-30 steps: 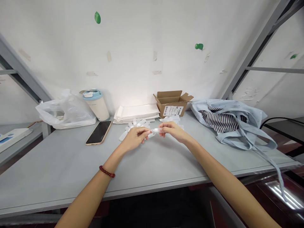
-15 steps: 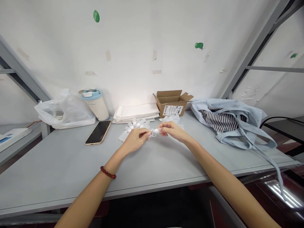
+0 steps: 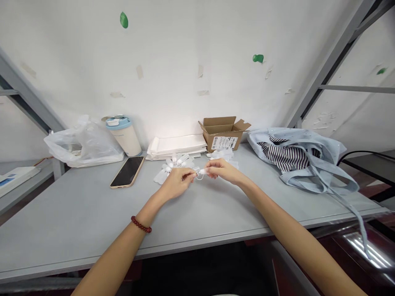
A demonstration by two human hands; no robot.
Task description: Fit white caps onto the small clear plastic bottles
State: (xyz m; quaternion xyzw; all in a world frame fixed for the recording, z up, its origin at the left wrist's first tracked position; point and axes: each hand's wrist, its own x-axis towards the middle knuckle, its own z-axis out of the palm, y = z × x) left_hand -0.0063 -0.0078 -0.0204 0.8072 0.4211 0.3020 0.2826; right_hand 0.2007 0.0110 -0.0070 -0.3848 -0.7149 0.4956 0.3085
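Observation:
Over the middle of the grey table (image 3: 197, 222), my two hands face each other with a small gap between them. My right hand (image 3: 222, 169) pinches a small white plastic piece (image 3: 202, 171) between thumb and fingertips. A thin white cord (image 3: 200, 177) loops from it towards my left hand (image 3: 179, 181). That hand's fingers are closed around a small clear-white end of the same piece, mostly hidden by the fingertips. Behind my left hand lies a cluster of similar white pieces (image 3: 174, 160). More white pieces (image 3: 222, 154) lie just beyond my right hand.
A phone (image 3: 128, 172), a lidded cup (image 3: 125, 135) and a plastic bag (image 3: 89, 144) are on the left. Stacked white paper (image 3: 177, 146) and an open cardboard box (image 3: 224, 137) stand along the wall. A light-blue cloth bag (image 3: 296, 152) with trailing straps lies right.
Both hands stay nearly in place. The left fingers have shifted slightly, and the cord loop between the hands hangs a little differently.

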